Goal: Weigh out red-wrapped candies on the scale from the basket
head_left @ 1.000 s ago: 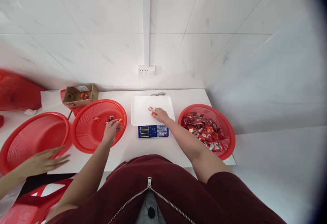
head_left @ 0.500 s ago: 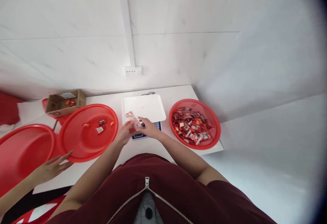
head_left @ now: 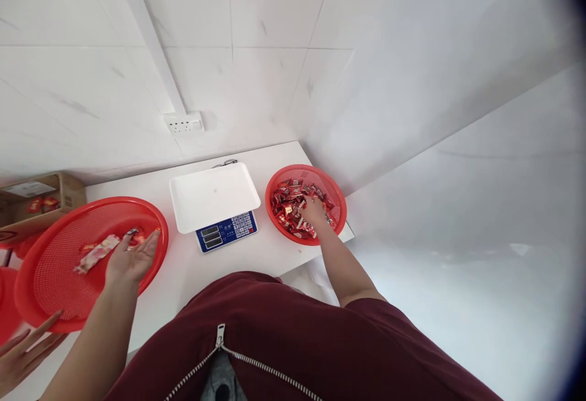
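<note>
My left hand (head_left: 132,259) is open, palm up, over the right side of a red mesh basket (head_left: 50,279). Beside its fingers lie a pink-and-white packet (head_left: 97,254) and a few small red wrapped pieces (head_left: 137,238). My right hand (head_left: 315,210) reaches down into another red basket (head_left: 339,205), which holds a heap of small red wrapped packets (head_left: 287,202). Its fingers are slightly apart and touch the top of the heap; the tips are partly hidden.
Between the baskets stands a scale (head_left: 229,230) with a white tray (head_left: 213,196). A cardboard box (head_left: 68,192) with red packets is at the back left. Another person's hand (head_left: 30,355) is by the left basket's rim. A white wall (head_left: 256,102) rises behind the white table (head_left: 183,273).
My hands have parted from in front of the scale. My left hand moved to the left basket, where the pink-and-white packet now lies; my right hand went into the right basket. The view shifted right.
</note>
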{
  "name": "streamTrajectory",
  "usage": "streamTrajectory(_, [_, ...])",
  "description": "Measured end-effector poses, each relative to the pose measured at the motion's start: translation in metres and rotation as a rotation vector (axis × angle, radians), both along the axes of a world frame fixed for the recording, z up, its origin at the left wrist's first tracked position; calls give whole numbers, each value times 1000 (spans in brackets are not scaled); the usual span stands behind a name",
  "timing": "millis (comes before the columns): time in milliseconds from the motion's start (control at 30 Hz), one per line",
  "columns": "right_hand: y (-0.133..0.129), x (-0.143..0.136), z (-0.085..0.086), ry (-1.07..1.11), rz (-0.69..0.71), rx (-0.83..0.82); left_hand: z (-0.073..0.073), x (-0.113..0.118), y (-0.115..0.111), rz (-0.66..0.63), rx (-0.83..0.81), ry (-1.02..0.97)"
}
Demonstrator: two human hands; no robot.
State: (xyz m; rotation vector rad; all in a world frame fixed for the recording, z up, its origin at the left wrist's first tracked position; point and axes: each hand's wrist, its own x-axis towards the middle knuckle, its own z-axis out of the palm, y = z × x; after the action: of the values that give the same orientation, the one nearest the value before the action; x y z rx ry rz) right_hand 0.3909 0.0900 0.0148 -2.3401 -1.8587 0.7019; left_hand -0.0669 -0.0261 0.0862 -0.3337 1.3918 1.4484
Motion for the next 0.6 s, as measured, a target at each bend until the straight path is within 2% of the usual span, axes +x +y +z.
streamTrajectory(100, [1, 36, -11, -43, -150, 0, 4, 24, 13, -85, 36, -37])
streamTrajectory(233, [10, 61, -26, 9, -182, -76, 7, 51, 28, -198, 46, -10])
streamTrajectory(400, [25, 67, -40, 58, -181, -112, 4, 80, 31, -291, 42, 2])
streamTrajectory(600, [35, 69, -45, 88, -219, -79, -2, 102, 24, -345, -2, 11])
